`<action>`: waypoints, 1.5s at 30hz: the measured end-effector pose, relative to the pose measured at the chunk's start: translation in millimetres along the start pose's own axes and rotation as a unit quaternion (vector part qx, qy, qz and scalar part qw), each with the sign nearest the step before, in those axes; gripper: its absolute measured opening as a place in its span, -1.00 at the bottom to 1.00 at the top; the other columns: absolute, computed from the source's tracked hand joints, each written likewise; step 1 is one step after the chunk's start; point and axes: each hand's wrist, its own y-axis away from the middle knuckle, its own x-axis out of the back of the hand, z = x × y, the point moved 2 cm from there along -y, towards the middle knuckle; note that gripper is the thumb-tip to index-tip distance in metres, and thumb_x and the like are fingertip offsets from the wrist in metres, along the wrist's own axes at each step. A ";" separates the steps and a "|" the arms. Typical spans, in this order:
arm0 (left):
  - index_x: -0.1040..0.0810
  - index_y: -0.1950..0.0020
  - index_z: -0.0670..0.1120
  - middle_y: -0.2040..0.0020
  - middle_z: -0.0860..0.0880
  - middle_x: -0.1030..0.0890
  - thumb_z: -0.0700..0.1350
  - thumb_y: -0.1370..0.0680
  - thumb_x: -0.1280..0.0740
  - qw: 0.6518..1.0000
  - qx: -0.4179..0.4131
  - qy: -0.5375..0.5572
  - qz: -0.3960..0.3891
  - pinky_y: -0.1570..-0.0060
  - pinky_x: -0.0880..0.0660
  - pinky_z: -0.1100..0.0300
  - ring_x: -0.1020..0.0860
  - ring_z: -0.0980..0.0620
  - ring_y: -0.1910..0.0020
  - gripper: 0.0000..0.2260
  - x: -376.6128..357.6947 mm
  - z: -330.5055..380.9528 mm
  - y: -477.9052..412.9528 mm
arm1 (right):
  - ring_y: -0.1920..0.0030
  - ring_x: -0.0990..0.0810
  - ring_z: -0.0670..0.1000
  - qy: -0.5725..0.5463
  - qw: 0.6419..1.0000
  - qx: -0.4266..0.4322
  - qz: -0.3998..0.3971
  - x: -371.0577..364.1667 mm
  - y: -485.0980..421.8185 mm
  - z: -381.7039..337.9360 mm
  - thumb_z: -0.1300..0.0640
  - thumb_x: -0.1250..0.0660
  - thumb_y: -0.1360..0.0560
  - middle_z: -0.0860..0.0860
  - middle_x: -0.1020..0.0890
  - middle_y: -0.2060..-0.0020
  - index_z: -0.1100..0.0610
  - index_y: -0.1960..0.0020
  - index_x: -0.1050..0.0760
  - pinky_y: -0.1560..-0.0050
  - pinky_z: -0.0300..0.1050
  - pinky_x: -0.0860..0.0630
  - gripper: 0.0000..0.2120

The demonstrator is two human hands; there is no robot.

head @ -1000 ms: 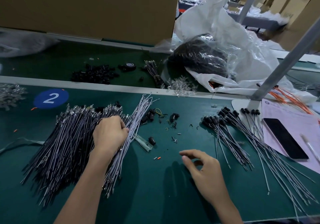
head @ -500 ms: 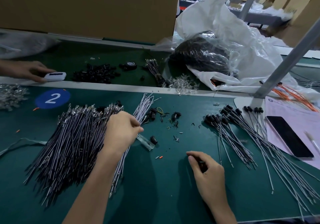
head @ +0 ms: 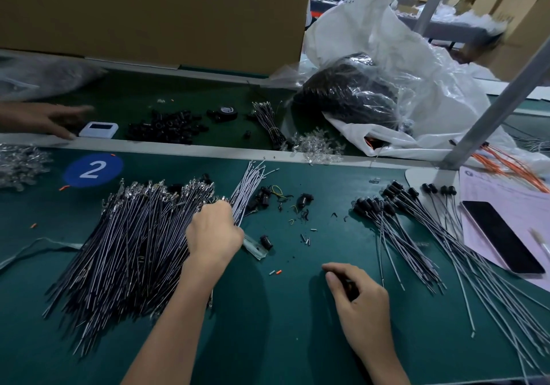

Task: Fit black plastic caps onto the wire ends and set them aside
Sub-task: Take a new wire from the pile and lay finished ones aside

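Left hand [head: 214,232] lies knuckles-up at the right edge of the pile of bare wires [head: 128,250], fingers curled round the base of a slim bundle of wires [head: 248,191]. The bundle's long axis runs from the hand away and slightly right, free ends pointing toward the far edge of the green mat [head: 268,340]. The pile fans beside it, long axis from near-left to far-right, metal terminals at the far end. Right hand [head: 357,298] rests on the mat nearer the person, well apart from the left, thumb and curled fingers pinching a small black cap [head: 351,288]; which way the cap faces cannot be told. Capped wires [head: 395,229] lie to the right, capped ends grouped at the far-left and tails trailing toward the near-right. Loose caps [head: 265,198] and wire scraps sit between the two wire groups. A phone [head: 503,235] lies on a pink sheet [head: 506,194] at the right edge, and a blue sticker [head: 93,170] marked 2 lies at far left
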 end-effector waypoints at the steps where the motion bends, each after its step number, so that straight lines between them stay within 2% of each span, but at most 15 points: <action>1: -0.64 0.12 -0.11 0.28 -0.01 -0.56 -0.11 -0.54 -0.40 1.000 -0.001 0.005 0.001 0.36 -0.40 0.16 -0.47 -0.01 0.32 -0.91 0.3 -0.7 0.4 | 0.13 -0.60 -0.18 -0.001 1.000 -0.001 -0.001 0.1 0.0 0.2 0.33 -0.42 -0.47 -0.17 -0.67 0.20 -0.01 0.09 -0.66 0.14 -0.48 -0.41 -0.77; 4: -0.65 0.16 -0.13 0.30 -0.04 -0.59 -0.08 -0.56 -0.40 0.999 0.001 0.036 0.025 0.35 -0.43 0.15 -0.56 -0.07 0.28 -0.85 6.6 -4.6 3.4 | 0.13 -0.61 -0.17 -0.007 1.000 -0.005 -0.004 0.4 0.0 0.7 0.32 -0.42 -0.47 -0.15 -0.67 0.19 0.00 0.09 -0.66 0.15 -0.46 -0.42 -0.78; 8: -0.64 0.27 -0.11 0.40 -0.04 -0.59 -0.06 -0.55 -0.42 0.991 0.010 0.114 0.066 0.38 -0.47 0.14 -0.55 -0.06 0.40 -0.78 20.4 -9.8 8.4 | 0.24 -0.61 -0.12 -0.047 0.998 -0.031 0.000 0.2 -3.9 -2.5 0.30 -0.41 -0.49 -0.13 -0.68 0.25 0.00 0.12 -0.67 0.25 -0.39 -0.44 -0.79; 11: -0.63 0.32 -0.06 0.43 0.04 -0.62 -0.08 -0.54 -0.42 0.975 0.008 0.210 0.077 0.35 -0.52 0.20 -0.55 0.08 0.47 -0.77 30.0 -10.9 11.1 | 0.22 -0.62 -0.11 -0.089 0.995 -0.041 -0.020 -3.2 -13.5 -17.3 0.29 -0.39 -0.51 -0.16 -0.69 0.23 -0.04 0.13 -0.66 0.21 -0.34 -0.49 -0.77; 14: -0.65 0.30 -0.01 0.44 0.14 -0.63 -0.09 -0.52 -0.44 0.950 -0.029 0.306 0.054 0.39 -0.44 0.40 -0.55 0.27 0.45 -0.82 39.6 -4.1 20.4 | 0.20 -0.65 -0.09 -0.171 0.982 -0.055 -0.063 -13.0 -31.6 -42.4 0.29 -0.34 -0.54 -0.08 -0.72 0.18 0.00 0.08 -0.66 0.16 -0.27 -0.53 -0.78; 17: -0.65 0.25 -0.02 0.39 0.16 -0.66 -0.13 -0.50 -0.46 0.932 -0.085 0.353 0.016 0.33 -0.52 0.35 -0.58 0.24 0.42 -0.87 41.4 9.2 35.7 | 0.25 -0.62 -0.10 -0.254 0.953 -0.092 -0.136 -28.0 -55.0 -70.9 0.22 -0.28 -0.59 -0.02 -0.73 0.13 0.06 -0.03 -0.63 0.23 -0.28 -0.51 -0.84; 19: -0.65 0.25 -0.03 0.39 0.15 -0.66 -0.17 -0.49 -0.47 0.923 -0.112 0.369 -0.007 0.37 -0.50 0.38 -0.58 0.23 0.44 -0.88 38.6 17.6 44.1 | 0.27 -0.59 -0.12 -0.293 0.937 -0.106 -0.160 -34.4 -69.0 -87.6 0.17 -0.25 -0.61 0.00 -0.73 0.13 0.10 -0.06 -0.60 0.26 -0.29 -0.48 -0.85; 21: -0.65 0.26 -0.04 0.39 0.13 -0.66 -0.19 -0.48 -0.48 0.911 -0.125 0.392 -0.024 0.43 -0.45 0.43 -0.58 0.22 0.46 -0.88 33.9 22.7 48.5 | 0.32 -0.55 -0.14 -0.318 0.932 -0.104 -0.139 -34.5 -80.0 -98.8 0.19 -0.26 -0.61 0.01 -0.72 0.18 0.13 -0.03 -0.61 0.31 -0.29 -0.46 -0.85; 25: -0.66 0.23 -0.05 0.34 0.08 -0.69 -0.18 -0.48 -0.48 0.875 -0.125 0.467 -0.015 0.42 -0.50 0.36 -0.65 0.03 0.36 -0.90 27.6 26.0 49.8 | 0.39 -0.47 -0.13 -0.337 0.933 -0.090 -0.091 -27.1 -90.3 -107.9 0.27 -0.27 -0.59 0.02 -0.69 0.29 0.18 0.05 -0.62 0.37 -0.30 -0.43 -0.85; 28: -0.67 0.20 -0.04 0.31 0.04 -0.70 -0.16 -0.46 -0.50 0.841 -0.112 0.528 0.029 0.41 -0.54 0.31 -0.62 0.08 0.39 -0.94 28.0 28.4 51.4 | 0.39 -0.47 -0.12 -0.336 0.937 -0.074 -0.062 -19.1 -91.9 -108.0 0.26 -0.28 -0.59 0.01 -0.67 0.33 0.18 0.04 -0.63 0.34 -0.30 -0.44 -0.85; 31: -0.68 0.15 -0.05 0.28 0.03 -0.71 -0.15 -0.47 -0.48 0.809 -0.100 0.577 0.037 0.36 -0.56 0.26 -0.64 0.04 0.37 -0.98 30.2 32.9 52.1 | 0.40 -0.45 -0.12 -0.329 0.941 -0.067 -0.047 -9.4 -91.2 -107.3 0.25 -0.28 -0.59 0.00 -0.66 0.33 0.16 0.03 -0.64 0.35 -0.32 -0.43 -0.85; 34: -0.67 0.09 -0.10 0.27 0.00 -0.72 -0.15 -0.51 -0.44 0.788 -0.083 0.610 0.008 0.41 -0.50 0.33 -0.66 0.01 0.39 -0.96 30.9 38.4 53.2 | 0.38 -0.49 -0.10 -0.318 0.947 -0.039 -0.032 2.7 -89.1 -110.5 0.26 -0.28 -0.59 0.04 -0.68 0.29 0.17 0.02 -0.64 0.34 -0.30 -0.46 -0.84; 37: -0.65 0.08 -0.11 0.25 -0.02 -0.72 -0.13 -0.53 -0.41 0.777 -0.056 0.627 -0.024 0.42 -0.47 0.25 -0.67 -0.02 0.37 -0.93 27.3 39.8 56.1 | 0.34 -0.55 -0.07 -0.340 0.941 -0.001 -0.006 20.2 -88.1 -115.6 0.28 -0.26 -0.58 0.07 -0.69 0.27 0.19 0.03 -0.63 0.31 -0.27 -0.49 -0.84; 40: -0.65 0.07 -0.13 0.22 -0.04 -0.72 -0.13 -0.54 -0.40 0.765 -0.037 0.642 -0.038 0.40 -0.44 0.22 -0.67 -0.01 0.34 -0.92 23.8 39.6 58.7 | 0.37 -0.50 -0.10 -0.333 0.943 0.015 -0.008 36.0 -86.3 -119.4 0.24 -0.26 -0.58 0.05 -0.65 0.34 0.13 0.07 -0.65 0.34 -0.31 -0.43 -0.82; 45: -0.65 0.07 -0.18 0.19 -0.10 -0.72 -0.17 -0.55 -0.37 0.713 -0.015 0.697 -0.076 0.47 -0.46 0.29 -0.68 -0.02 0.31 -0.90 24.6 43.2 60.0 | 0.33 -0.55 -0.05 -0.346 0.934 0.092 0.023 63.7 -85.0 -128.1 0.16 -0.27 -0.54 0.02 -0.67 0.31 0.08 0.09 -0.63 0.30 -0.27 -0.49 -0.84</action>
